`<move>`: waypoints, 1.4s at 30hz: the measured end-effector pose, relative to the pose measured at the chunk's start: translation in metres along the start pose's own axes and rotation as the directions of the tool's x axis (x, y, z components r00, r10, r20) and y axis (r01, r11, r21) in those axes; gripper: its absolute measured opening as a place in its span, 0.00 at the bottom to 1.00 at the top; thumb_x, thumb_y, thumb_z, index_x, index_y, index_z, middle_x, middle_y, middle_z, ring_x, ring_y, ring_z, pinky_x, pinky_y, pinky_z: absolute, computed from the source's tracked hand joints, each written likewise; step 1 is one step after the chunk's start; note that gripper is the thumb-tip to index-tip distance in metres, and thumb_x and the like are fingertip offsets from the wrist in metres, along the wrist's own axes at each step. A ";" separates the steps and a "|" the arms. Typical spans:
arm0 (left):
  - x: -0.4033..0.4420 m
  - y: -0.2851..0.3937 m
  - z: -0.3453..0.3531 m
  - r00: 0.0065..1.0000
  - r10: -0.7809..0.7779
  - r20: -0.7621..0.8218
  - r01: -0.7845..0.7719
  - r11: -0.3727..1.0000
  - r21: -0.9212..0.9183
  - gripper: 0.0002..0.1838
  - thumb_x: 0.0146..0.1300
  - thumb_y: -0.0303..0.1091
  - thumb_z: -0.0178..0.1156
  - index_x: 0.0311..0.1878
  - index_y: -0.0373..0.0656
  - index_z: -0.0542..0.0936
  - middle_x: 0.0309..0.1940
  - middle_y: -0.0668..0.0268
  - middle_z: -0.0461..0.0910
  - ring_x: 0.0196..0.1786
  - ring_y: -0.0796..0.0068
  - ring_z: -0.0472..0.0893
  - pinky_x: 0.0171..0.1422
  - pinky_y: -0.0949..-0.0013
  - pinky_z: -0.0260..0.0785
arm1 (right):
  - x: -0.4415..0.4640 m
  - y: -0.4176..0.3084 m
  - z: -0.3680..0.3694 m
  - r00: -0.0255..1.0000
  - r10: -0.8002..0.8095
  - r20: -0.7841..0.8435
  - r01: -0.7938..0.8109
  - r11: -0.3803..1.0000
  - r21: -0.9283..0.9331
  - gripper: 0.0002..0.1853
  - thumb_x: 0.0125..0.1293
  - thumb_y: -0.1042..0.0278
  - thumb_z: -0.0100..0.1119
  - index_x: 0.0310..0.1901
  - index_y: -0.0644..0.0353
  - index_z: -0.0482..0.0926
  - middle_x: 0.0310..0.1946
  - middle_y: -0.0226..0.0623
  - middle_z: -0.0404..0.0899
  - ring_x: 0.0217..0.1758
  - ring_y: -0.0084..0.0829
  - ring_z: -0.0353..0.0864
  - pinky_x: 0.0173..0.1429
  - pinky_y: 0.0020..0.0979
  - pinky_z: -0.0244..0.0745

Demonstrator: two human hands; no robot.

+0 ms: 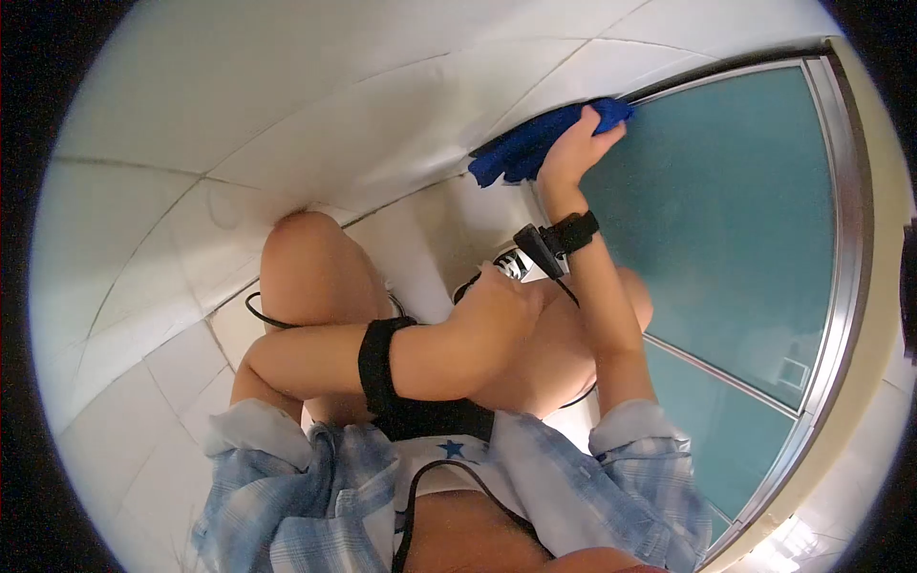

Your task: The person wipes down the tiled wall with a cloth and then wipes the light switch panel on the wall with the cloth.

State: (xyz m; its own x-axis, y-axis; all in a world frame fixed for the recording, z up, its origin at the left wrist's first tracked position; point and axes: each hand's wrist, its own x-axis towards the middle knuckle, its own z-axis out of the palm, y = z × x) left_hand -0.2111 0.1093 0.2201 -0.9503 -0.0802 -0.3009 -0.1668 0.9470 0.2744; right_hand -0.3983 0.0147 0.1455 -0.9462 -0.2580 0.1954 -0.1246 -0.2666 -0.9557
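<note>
In the head view, my right hand (577, 150) grips a dark blue cloth (530, 143). The cloth lies against the white tiled wall, by the top corner of a teal panel; part of it is hidden behind my fingers. My left arm crosses my lap, and my left hand (499, 294) is bent over beside my right knee. Its fingers are mostly turned away, so their position is unclear. A black strap (576, 231) with a small black device (539, 250) is on my right wrist, and another black strap (378, 363) is on my left forearm.
White wall tiles (315, 105) curve across the top and left. To the right stands a teal panel (726, 210) in a metal frame (833, 239). My bent knees (320, 258) are close to the wall. A thin black cable (478, 470) hangs over my front.
</note>
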 end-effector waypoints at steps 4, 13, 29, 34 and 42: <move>-0.007 -0.009 -0.007 0.982 0.007 -0.191 0.015 0.993 0.114 0.23 0.56 0.33 0.49 0.57 0.40 0.70 0.34 0.58 0.76 0.40 0.63 0.75 0.46 0.62 0.63 | -0.006 0.071 -0.017 0.997 0.068 0.040 -0.057 0.971 -0.230 0.24 0.60 0.72 0.50 0.56 0.69 0.55 0.46 0.44 0.67 0.47 0.35 0.67 0.56 0.31 0.61; -0.005 -0.014 -0.005 0.990 0.019 -0.140 -0.018 1.000 0.012 0.23 0.58 0.35 0.48 0.58 0.40 0.68 0.40 0.53 0.75 0.42 0.60 0.74 0.49 0.62 0.62 | -0.012 0.196 -0.058 0.786 0.576 0.224 -0.362 0.723 -0.588 0.34 0.61 0.64 0.52 0.63 0.70 0.48 0.63 0.52 0.55 0.66 0.42 0.55 0.68 0.34 0.49; -0.004 -0.035 0.003 0.922 -0.013 -0.386 0.120 0.960 0.254 0.25 0.58 0.40 0.49 0.58 0.38 0.69 0.36 0.55 0.74 0.41 0.60 0.73 0.50 0.62 0.60 | -0.148 0.212 -0.018 0.681 0.732 0.010 -0.732 0.680 0.053 0.21 0.63 0.69 0.52 0.57 0.64 0.66 0.50 0.39 0.72 0.50 0.34 0.71 0.55 0.35 0.68; -0.001 -0.027 -0.004 0.961 -0.040 -0.273 0.029 0.999 -0.045 0.28 0.58 0.48 0.51 0.58 0.40 0.70 0.39 0.52 0.75 0.45 0.59 0.73 0.53 0.62 0.60 | -0.131 0.053 0.029 0.930 0.364 -0.059 -0.352 0.924 0.147 0.26 0.64 0.71 0.50 0.62 0.65 0.57 0.55 0.42 0.67 0.53 0.34 0.69 0.59 0.33 0.64; 0.005 -0.021 0.001 0.966 -0.063 -0.250 0.063 0.998 -0.010 0.30 0.57 0.52 0.52 0.56 0.40 0.71 0.42 0.50 0.75 0.47 0.57 0.72 0.54 0.60 0.60 | -0.121 0.145 0.011 0.891 0.430 -0.146 -0.427 0.903 0.055 0.26 0.62 0.66 0.45 0.59 0.70 0.60 0.53 0.48 0.68 0.51 0.40 0.69 0.58 0.36 0.63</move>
State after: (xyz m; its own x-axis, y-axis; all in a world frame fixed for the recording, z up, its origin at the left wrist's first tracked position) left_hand -0.2124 0.0887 0.2119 -0.9734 -0.2152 -0.0793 -0.2286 0.9370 0.2641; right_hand -0.2984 -0.0024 -0.0142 -0.9402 -0.2086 -0.2694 0.3079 -0.1811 -0.9340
